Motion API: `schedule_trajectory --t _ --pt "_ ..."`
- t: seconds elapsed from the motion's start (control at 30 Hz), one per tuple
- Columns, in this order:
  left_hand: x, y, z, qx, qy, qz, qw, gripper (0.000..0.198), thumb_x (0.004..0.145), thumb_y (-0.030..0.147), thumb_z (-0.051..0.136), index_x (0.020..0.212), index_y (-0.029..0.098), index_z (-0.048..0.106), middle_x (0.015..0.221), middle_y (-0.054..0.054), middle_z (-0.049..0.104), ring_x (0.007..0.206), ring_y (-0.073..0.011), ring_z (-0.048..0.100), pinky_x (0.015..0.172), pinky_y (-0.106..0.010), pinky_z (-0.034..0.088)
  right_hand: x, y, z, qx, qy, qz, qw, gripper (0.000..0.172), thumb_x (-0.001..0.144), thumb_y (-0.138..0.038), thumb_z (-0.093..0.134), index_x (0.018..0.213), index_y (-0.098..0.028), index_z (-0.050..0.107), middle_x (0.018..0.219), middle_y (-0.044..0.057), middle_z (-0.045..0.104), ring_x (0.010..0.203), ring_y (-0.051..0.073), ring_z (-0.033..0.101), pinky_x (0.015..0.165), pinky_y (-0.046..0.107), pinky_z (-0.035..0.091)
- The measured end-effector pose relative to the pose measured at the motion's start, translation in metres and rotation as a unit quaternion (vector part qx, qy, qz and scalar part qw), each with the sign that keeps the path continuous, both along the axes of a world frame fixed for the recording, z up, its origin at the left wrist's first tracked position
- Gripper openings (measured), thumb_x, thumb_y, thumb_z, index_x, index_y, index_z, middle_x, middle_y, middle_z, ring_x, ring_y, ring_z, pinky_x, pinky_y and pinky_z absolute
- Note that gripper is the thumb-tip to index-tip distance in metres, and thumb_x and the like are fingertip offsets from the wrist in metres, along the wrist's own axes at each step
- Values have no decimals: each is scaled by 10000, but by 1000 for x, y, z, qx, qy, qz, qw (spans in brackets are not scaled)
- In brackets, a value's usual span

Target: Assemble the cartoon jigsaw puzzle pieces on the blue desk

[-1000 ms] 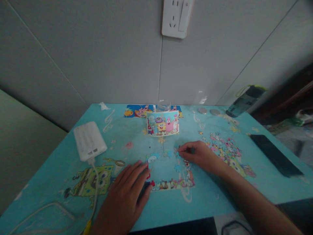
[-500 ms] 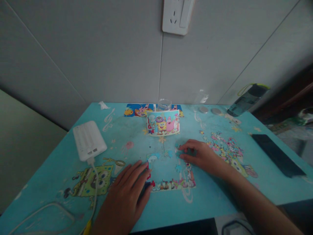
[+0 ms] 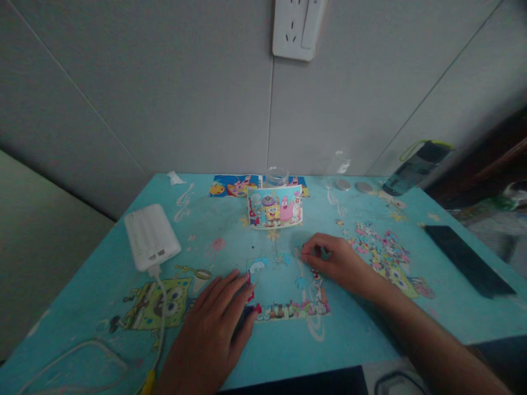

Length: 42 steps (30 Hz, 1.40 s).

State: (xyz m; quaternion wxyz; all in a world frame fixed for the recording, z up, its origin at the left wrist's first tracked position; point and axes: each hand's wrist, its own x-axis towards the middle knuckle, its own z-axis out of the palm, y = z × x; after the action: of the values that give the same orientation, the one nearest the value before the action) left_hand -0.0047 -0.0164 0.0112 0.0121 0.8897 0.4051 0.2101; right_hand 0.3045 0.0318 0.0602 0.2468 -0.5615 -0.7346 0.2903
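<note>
I am holding my right hand (image 3: 335, 259) in a narrow pinch, contents undeterminable, at the puzzle border's (image 3: 284, 311) two o'clock, my left hand (image 3: 216, 315) lying flat at nine.

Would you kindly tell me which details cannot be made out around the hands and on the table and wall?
All in the head view:
What, if anything, the right hand pinches: hidden by its own fingers.
Part of the left side of the puzzle border: covered by the left hand.
Single pictures on the loose pieces: too small and blurred.
Top of the wall socket: cut off by the upper edge.
</note>
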Motion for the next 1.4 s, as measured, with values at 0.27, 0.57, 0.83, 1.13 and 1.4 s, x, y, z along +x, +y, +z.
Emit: schedule_trajectory --t 0.27,0.57,0.83,1.13,1.4 --pt "0 0 0 -3 0 7 1000 375 944 332 607 1307 239 605 1400 -52 606 1312 -285 544 1087 -526 487 16 2 -1 22 -5 -28 999 307 964 -307 525 1168 -262 751 933 43 735 762 170 652 677 292 502" --pt "0 0 0 -3 3 1 1000 374 946 327 604 1308 237 594 1405 -52 603 1316 -283 536 1084 -528 486 8 -3 -2 -24 -33 -17 999 197 922 -313 622 1003 -271 798 988 26 781 837 209 714 753 318 538" --pt "0 0 1 -4 5 2 1000 371 947 324 602 1307 235 596 1392 -56 611 1308 -281 543 1078 -528 488 5 -8 -1 -7 -69 -27 997 214 932 -282 602 1043 -266 784 897 16 781 714 172 689 668 287 511" --pt "0 0 1 -1 1 0 1000 381 948 322 605 1318 235 590 1406 -49 604 1315 -284 538 1078 -526 486 1 -12 10 -21 -102 37 994 242 982 -331 576 1084 -246 778 961 42 776 820 187 710 750 290 513" --pt "0 1 0 2 2 -1 1000 380 950 323 604 1319 236 585 1403 -48 605 1317 -280 536 1077 -525 486 12 -9 10 -1 -85 41 996 208 961 -272 612 1105 -275 763 1007 28 733 850 160 682 765 271 508"
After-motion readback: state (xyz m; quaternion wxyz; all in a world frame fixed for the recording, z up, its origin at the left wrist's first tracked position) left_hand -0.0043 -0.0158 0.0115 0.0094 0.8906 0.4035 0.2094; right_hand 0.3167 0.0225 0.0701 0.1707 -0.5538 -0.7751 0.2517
